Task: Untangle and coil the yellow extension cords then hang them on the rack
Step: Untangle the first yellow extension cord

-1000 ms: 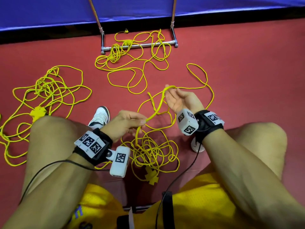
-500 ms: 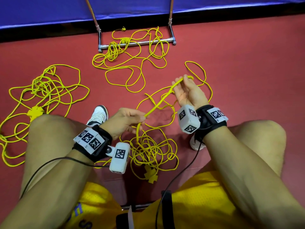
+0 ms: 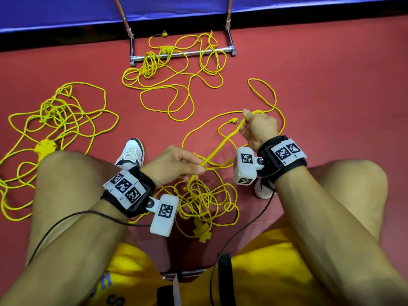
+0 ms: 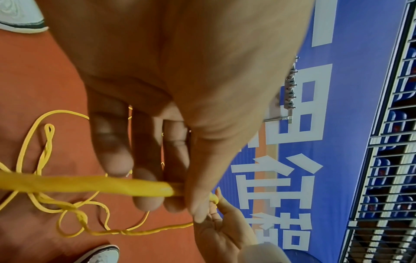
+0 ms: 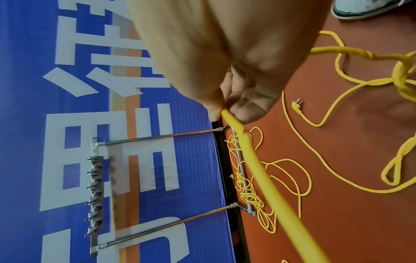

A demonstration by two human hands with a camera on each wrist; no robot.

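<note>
Between the knees of a seated person, a yellow cord (image 3: 223,143) runs taut from the left hand (image 3: 174,165) up to the right hand (image 3: 258,129). The left fingers (image 4: 112,160) and thumb pinch the cord just above a tangled heap (image 3: 205,202) of it on the red floor (image 3: 331,85), where its yellow socket block (image 3: 202,231) lies nearest the body. The right fingers (image 5: 249,105) and thumb are clamped on the cord farther out, and from there a slack loop trails right and far. Its plug (image 3: 233,121) lies on the floor just left of the right hand. A second tangle (image 3: 57,120) lies at the left, and a third (image 3: 176,69) sprawls over the foot bar of the rack (image 3: 183,54) at the far side.
</note>
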